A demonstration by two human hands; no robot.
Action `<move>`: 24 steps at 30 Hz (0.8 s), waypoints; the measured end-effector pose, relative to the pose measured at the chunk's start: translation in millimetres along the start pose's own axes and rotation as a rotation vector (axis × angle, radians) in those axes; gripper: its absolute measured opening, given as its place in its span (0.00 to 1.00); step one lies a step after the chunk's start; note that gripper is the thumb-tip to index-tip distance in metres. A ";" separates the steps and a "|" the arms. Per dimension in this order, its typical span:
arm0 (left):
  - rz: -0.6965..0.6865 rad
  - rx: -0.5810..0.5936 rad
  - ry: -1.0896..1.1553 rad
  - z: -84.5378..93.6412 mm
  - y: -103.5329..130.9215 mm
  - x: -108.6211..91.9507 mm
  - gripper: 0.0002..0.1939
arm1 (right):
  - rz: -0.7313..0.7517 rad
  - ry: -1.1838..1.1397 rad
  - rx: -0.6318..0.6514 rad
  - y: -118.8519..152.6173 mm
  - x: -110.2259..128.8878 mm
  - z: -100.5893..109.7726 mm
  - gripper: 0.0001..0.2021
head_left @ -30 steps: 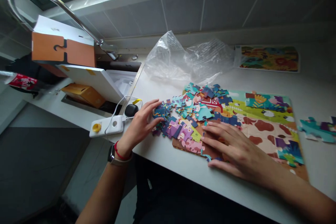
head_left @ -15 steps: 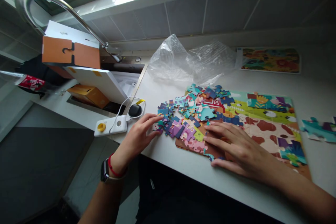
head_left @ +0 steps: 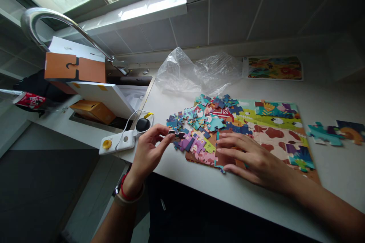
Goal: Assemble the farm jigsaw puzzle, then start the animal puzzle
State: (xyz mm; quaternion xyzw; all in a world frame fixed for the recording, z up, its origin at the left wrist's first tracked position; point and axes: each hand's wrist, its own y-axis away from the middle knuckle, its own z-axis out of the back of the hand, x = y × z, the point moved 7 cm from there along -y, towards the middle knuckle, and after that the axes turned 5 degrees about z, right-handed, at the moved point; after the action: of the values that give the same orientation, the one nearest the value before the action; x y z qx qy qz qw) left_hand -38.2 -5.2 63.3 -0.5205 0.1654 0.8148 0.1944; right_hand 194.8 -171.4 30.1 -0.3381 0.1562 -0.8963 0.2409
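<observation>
Between the thumb and fingers of my left hand (head_left: pixel 152 148) is a dark puzzle piece (head_left: pixel 177 134), tilted at the left edge of the heap. Loose puzzle pieces (head_left: pixel 196 142) in teal, purple and pink lie heaped on the counter and over the left part of an assembled farm puzzle (head_left: pixel 275 136) with a cow and sheep. My right hand (head_left: pixel 248 155) rests on the puzzle's lower middle, fingers apart and stretched out, beside the heap. Its palm hides part of the brown area; whether a piece lies under it I cannot tell.
Joined pieces (head_left: pixel 327 134) lie right of the puzzle. Behind are a crumpled clear plastic bag (head_left: pixel 182 74) and a picture card (head_left: pixel 275 67). At left, a white power strip (head_left: pixel 118 142) sits by the sink, which holds boxes (head_left: pixel 92 112) under a curved faucet (head_left: pixel 76 26).
My left hand has picked up a puzzle piece from the heap's left edge and tilted it. My right hand stays on the puzzle. The view has shifted slightly.
</observation>
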 end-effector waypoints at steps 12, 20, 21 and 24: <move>-0.047 0.371 0.110 -132.8 54.4 -23.2 0.11 | -0.403 -0.415 -0.112 9.8 -22.8 30.3 0.10; -0.574 0.233 -0.626 -80.3 26.2 -2.3 0.16 | -0.513 -0.103 -0.096 23.3 -55.4 67.7 0.13; -0.599 0.258 -0.636 -76.3 24.1 3.1 0.16 | -0.504 -0.057 -0.065 25.5 -58.8 68.7 0.13; -0.602 0.265 -0.632 -63.7 19.0 11.4 0.15 | -0.435 0.029 0.044 30.7 -66.2 67.7 0.13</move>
State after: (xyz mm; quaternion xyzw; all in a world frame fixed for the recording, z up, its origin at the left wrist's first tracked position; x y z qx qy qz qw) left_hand -1.9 -50.2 28.5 -0.2419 0.0420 0.8128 0.5283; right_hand 294.2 -169.4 30.3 -0.3458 0.0635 -0.9350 0.0468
